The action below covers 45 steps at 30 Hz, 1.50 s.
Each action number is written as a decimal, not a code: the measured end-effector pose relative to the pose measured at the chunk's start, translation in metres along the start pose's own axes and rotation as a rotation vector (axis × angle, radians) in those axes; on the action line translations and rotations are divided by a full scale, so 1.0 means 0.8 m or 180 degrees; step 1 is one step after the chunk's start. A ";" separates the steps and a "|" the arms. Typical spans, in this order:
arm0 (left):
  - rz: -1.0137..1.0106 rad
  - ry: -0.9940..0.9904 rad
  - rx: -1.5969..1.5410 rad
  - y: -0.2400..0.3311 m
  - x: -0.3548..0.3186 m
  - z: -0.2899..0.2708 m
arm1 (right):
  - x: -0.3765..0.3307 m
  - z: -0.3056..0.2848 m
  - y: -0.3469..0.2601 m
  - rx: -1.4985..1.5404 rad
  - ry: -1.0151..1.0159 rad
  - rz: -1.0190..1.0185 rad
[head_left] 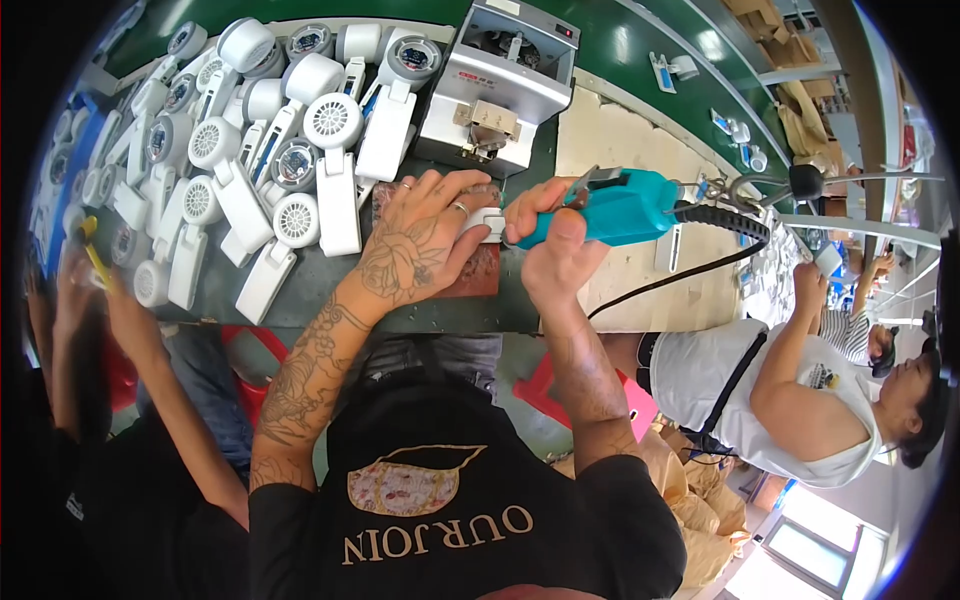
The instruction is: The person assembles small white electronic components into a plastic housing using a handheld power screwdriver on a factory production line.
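My left hand [425,235], with rings on it, lies curled over a white plastic piece [487,225] on a reddish mat [470,280]. Most of that piece is hidden beneath the palm and fingers, so its full shape does not show. My right hand [555,240] is wrapped round the grip end of a teal electric screwdriver [628,208], held sideways. The tool's front end points left toward the white piece; whether its tip touches cannot be made out. From its rear a coiled black cable trails off, beside a metal hanging hook.
White handheld fans [330,120] pile up on the left of the bench. Behind my hands stands a grey screw feeder [500,80]; cardboard [620,150] lies to the right. A co-worker's hand [125,300] with a yellow tool is at left; another person [790,390] sits right.
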<state>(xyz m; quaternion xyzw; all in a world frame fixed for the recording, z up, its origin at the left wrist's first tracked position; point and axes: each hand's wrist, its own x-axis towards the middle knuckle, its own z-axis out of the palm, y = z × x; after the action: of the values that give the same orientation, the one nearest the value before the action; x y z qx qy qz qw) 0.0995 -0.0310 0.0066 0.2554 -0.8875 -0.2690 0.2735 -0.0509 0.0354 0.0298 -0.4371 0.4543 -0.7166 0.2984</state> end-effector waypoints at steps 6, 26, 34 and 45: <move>0.0328 0.0160 0.0220 0.006 -0.007 0.001 | -0.020 -0.026 0.008 0.0202 0.0295 0.0182; -0.0510 0.1287 -0.0547 0.056 0.062 -0.043 | -0.118 -0.074 -0.083 0.0296 0.0676 0.0172; -0.0200 -0.0570 -0.0652 0.147 0.207 0.230 | -0.157 -0.102 -0.097 0.0199 0.0781 0.0149; 0.0258 0.0272 -0.0579 0.113 0.167 0.210 | -0.164 -0.109 -0.091 -0.0278 0.0866 0.0147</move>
<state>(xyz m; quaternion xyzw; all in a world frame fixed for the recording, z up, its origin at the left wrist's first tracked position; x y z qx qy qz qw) -0.1293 0.0107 -0.0099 0.2047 -0.8566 -0.3259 0.3438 -0.0733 0.2073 0.0319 -0.3381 0.5312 -0.7417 0.2311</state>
